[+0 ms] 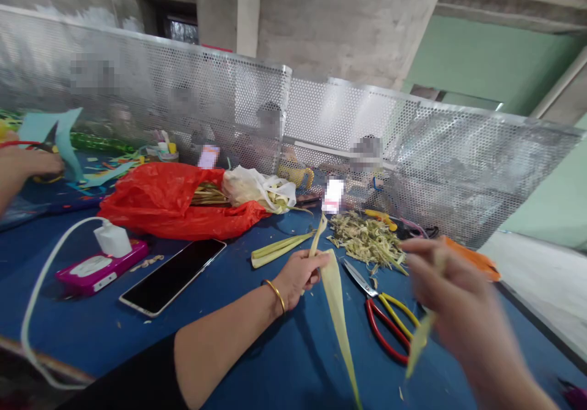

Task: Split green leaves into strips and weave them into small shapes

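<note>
My left hand (300,272), with a gold bangle at the wrist, pinches a pale dried leaf that looks like corn husk (337,303). Its narrow end points up toward the partition and its broad part hangs toward me. Blurred by motion, my right hand (452,294) is raised at the right, fingers closed on a short greenish husk strip (419,343). Between the hands lie scissors (376,303) with one red and one yellow handle, blades toward the partition. A folded husk piece (280,250) rests left of my left hand, and a heap of husk scraps (367,239) lies beyond the scissors.
A red plastic bag (156,199) and white bag (257,187) hold husks. A black phone (174,275) and magenta power strip (103,266) with a white charger (112,239) lie left. A perforated metal partition (229,92) stands behind. Far left, another person's hand (39,161) holds scissors at blue sheet material.
</note>
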`<state>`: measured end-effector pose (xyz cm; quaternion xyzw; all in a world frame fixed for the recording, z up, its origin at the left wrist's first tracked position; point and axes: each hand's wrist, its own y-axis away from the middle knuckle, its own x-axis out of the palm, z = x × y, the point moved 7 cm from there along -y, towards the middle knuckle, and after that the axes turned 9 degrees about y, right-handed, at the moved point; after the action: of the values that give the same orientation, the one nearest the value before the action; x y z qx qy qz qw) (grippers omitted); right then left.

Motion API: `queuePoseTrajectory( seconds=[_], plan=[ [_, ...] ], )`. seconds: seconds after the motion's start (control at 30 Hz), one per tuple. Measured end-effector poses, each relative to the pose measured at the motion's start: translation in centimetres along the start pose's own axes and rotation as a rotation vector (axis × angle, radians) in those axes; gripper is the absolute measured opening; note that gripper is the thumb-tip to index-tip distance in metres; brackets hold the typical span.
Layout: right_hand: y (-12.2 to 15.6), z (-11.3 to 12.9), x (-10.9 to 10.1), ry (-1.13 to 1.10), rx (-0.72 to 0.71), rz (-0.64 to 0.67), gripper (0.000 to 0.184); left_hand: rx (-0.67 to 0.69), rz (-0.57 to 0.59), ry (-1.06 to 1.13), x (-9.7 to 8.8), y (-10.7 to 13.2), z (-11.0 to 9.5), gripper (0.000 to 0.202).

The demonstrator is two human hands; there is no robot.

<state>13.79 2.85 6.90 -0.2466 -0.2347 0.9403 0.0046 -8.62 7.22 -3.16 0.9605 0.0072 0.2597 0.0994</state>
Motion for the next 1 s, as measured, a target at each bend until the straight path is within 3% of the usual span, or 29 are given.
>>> queuePoseTrajectory(
  seconds=[0.1,0.2,0.47,0.6,0.83,1.0],
  plan=[
    [-3.5,-0.9,7.2,-0.015,0.175,0.203,0.025,-0.017,0.215,-0.073,2.0,1.1,0.0,0.036],
    [-3.3,-2.3,11.0,-0.11,0.265,0.291,0.033,0.006,0.285,-0.128,2.7,1.5,0.1,0.038],
    [-1.6,-3.0,10.3,-0.157,0.335,0.167,0.035,0.075,0.225,-0.173,2.5,1.3,0.4,0.032],
    [-1.5,-3.1,10.4,-0.232,0.368,0.189,0.033,0.089,0.197,-0.235,2.4,1.6,0.2,0.026],
    [-0.9,-4.0,10.9,-0.379,0.523,0.264,0.032,0.124,0.244,-0.272,2.7,1.9,0.2,0.023],
    [-0.8,-3.9,11.2,-0.407,0.492,0.265,0.03,0.087,0.18,-0.2,2.3,1.7,0.9,0.022]
  ],
)
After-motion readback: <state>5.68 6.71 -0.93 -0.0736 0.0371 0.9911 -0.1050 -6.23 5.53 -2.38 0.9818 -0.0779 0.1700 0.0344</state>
